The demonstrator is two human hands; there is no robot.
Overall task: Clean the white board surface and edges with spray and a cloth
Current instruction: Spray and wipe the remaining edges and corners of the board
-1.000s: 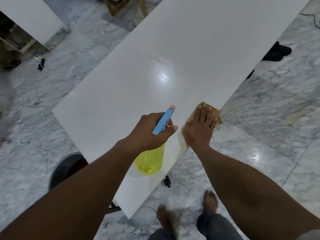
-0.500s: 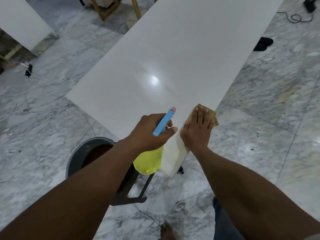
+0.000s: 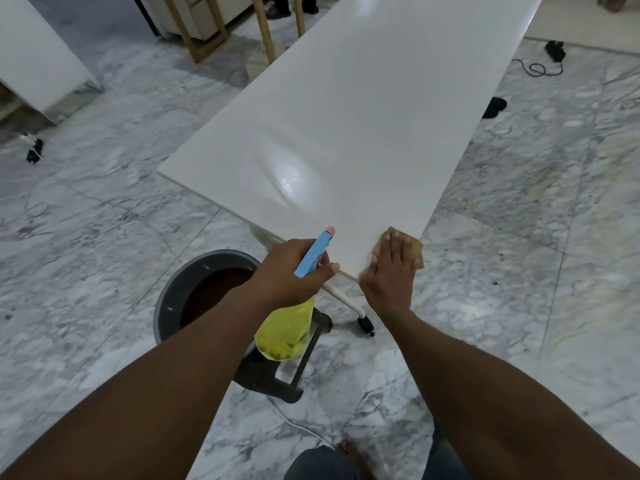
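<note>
Left hand point(image 3: 294, 270) grips spray bottle point(image 3: 285, 332); right hand point(image 3: 389, 271) presses cloth point(image 3: 418, 250) onto board point(image 3: 363, 116).

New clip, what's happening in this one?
A person is cleaning a long white board that stands over a marble floor. The right hand lies flat on a tan cloth at the board's near corner. The left hand grips a yellow spray bottle with a blue head, held at the near edge. A glossy wet patch shows on the surface. A grey bucket of dark liquid sits on the floor below.
</note>
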